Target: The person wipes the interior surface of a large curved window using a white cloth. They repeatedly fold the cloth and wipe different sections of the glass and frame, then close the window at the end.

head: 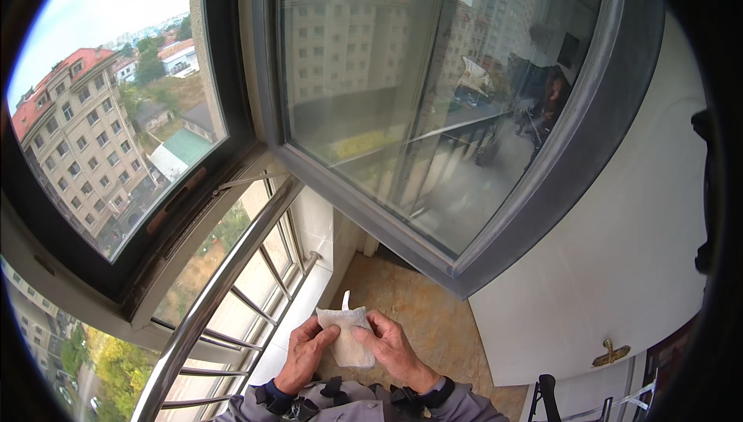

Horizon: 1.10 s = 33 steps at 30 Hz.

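A folded cream-coloured cloth (350, 348) is held up in front of my body. My left hand (303, 348) grips its left side with the thumb pressed on the face. On the opposite edge my right hand (393, 345) pinches it the same way. A narrow white strip (346, 300) sticks up from the cloth's top edge. Above both hands, an inward-swung window sash (371, 196) with a grey frame holds a glass pane (360, 74) that carries reflections. The fingers behind the cloth are hidden.
A shiny metal guard rail (220, 274) runs along the window opening at left, over a white tiled sill (310, 285). A white door (557, 300) with a brass handle (609, 353) stands at right. Below lies a brownish floor (429, 312); a black-and-silver metal frame (621, 401) is at lower right.
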### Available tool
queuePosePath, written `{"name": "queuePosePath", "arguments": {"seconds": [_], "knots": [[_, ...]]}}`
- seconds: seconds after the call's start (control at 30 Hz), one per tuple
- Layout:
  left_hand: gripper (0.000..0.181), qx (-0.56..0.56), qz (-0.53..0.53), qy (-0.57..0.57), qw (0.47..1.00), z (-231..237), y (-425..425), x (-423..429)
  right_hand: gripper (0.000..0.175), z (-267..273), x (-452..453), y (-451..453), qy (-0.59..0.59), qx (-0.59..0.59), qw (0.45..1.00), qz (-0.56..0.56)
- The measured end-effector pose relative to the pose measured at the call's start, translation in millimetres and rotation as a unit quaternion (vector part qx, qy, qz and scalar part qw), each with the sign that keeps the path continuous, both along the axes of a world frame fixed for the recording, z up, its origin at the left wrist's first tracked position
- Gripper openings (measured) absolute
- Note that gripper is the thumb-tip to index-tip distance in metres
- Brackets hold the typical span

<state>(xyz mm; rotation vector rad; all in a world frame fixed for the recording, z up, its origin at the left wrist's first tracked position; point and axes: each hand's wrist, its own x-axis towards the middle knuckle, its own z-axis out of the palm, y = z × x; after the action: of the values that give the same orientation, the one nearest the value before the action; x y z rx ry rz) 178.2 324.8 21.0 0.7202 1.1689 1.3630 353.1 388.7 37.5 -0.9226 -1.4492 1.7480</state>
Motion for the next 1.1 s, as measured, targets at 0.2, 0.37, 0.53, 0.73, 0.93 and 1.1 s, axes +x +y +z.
{"name": "queuePosePath", "arguments": {"seconds": [0.2,0.37,0.53,0.73,0.93,1.1], "knots": [[0.04,0.008,0.067,-0.021,0.997,-15,-10,-27,0.021,59,25,21,-0.109,0.329,0.92,-0.181],[0.066,0.088,0.029,-0.131,0.987,-3,-3,-14,0.022,49,-5,23,-0.094,0.543,0.801,-0.234],[0.07,0.109,0.042,-0.085,0.989,7,-1,-25,0.017,-10,-24,-7,-0.194,0.381,0.892,0.144],[0.051,-0.009,-0.054,0.002,0.999,11,-22,-36,0.02,-11,-4,5,-0.18,0.319,0.93,-0.037],[0.063,0.012,-0.139,0.024,0.99,2,-28,-8,0.039,-18,-25,-11,-0.201,0.42,0.885,0.007],[0.038,-0.015,-0.015,0.026,0.999,3,-22,-8,0.034,-10,-29,-19,-0.132,0.446,0.885,0.014]]}}
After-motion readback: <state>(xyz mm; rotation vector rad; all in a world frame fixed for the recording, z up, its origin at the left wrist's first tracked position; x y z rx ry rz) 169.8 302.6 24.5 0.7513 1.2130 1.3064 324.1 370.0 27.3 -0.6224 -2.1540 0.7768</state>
